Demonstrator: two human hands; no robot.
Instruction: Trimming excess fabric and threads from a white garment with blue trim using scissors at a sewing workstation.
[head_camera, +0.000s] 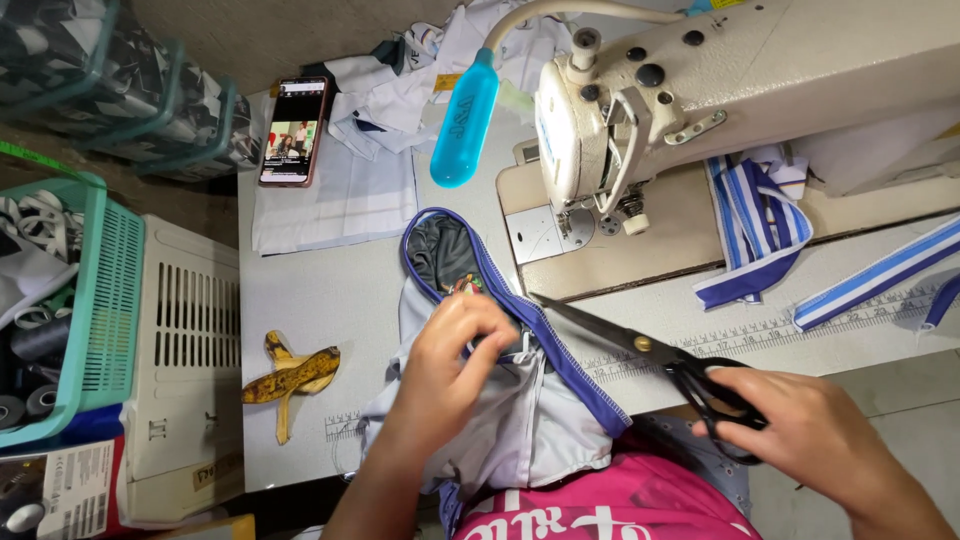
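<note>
Grey sewing table (330, 290); cream sewing machine (740, 70)

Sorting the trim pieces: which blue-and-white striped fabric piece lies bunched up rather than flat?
The bunched blue-and-white striped fabric beside the sewing machine; the striped strip further right lies flat.

The left hand (455, 345) pinches the blue-trimmed grey garment (510, 410) on the tabletop (320, 290); the right hand (810, 430) grips black scissors (640, 345), blades pointing at the trim. A sewing machine (700, 90) stands behind, a banana peel (290, 378) and phone (294, 130) to the left
</note>
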